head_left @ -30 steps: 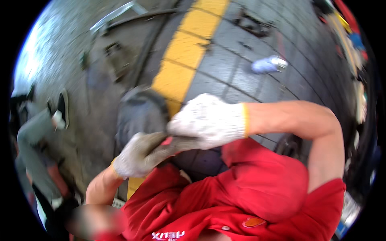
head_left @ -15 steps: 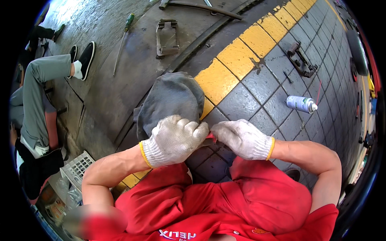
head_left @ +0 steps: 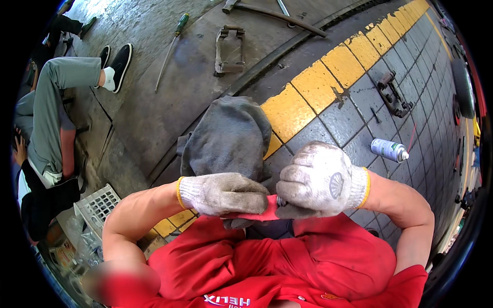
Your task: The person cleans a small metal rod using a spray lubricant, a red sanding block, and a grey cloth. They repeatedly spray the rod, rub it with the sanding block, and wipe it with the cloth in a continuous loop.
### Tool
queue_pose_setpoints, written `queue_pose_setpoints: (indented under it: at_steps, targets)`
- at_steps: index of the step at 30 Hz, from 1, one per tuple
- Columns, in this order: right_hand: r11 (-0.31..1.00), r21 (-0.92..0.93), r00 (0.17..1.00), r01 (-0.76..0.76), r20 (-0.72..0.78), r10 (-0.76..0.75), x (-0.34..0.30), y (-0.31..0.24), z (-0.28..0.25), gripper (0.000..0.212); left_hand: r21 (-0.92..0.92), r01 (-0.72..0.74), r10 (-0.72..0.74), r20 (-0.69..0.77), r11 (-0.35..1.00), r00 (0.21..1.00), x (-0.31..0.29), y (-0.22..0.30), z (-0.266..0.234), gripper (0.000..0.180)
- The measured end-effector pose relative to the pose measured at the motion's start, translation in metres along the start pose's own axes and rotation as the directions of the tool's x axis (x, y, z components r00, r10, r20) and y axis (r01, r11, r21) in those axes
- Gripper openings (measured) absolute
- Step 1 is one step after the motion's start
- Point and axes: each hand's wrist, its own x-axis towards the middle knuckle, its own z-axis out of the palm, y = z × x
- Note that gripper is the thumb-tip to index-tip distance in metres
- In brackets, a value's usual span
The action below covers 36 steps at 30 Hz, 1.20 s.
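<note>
My left hand [head_left: 226, 195], in a dirty white knit glove, is closed on a folded red piece of thin sheet [head_left: 267, 209], and I cannot tell whether it is cloth or abrasive paper. Facing it, my gloved right hand [head_left: 318, 182] has its fingers curled round a small dark metal part [head_left: 280, 201]. The red piece touches or wraps that part's end; most of the part is hidden by the fingers. Both hands meet just above my red-clad knees. Directly beyond the left hand lies a dark grey cloth [head_left: 228, 136] in a heap.
A spray can [head_left: 389, 150] lies on the tiles at right, below a metal bracket [head_left: 394, 94]. Another bracket [head_left: 230, 50], a screwdriver [head_left: 172, 51] and a hammer [head_left: 277, 18] lie farther off. A white perforated crate [head_left: 98, 206] and a seated person [head_left: 61, 113] are at left.
Both hands have drawn closer to my body and turned. More of the red piece and the dark metal part's end now show between them. The view has shifted slightly.
</note>
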Motion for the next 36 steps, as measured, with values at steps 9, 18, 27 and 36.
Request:
queue_pose_setpoints:
  at_steps: [9,18,27,36]
  targets:
    - [-0.234,0.473,0.177,-0.849,0.673,0.718,0.007,-0.016,-0.003,0.042,0.993,0.115,0.670,-0.107,0.033,0.735,0.019,-0.003,-0.003,0.031]
    - [0.994,-0.088,0.997,-0.064,0.028,0.067,0.010,0.010,-0.018,0.022,0.420,-0.154,0.223,-0.122,0.894,0.967,-0.008,0.021,-0.014,0.036]
    - [0.226,0.564,0.485,-0.794,0.366,0.794,-0.001,-0.015,0.004,0.028,0.982,-0.022,0.662,-0.111,0.189,0.741,-0.001,0.005,-0.013,0.035]
    - [0.701,0.263,0.741,-0.663,0.097,0.665,0.012,-0.014,-0.028,0.026,0.727,-0.154,0.525,-0.315,0.669,0.791,-0.024,0.018,-0.018,0.028]
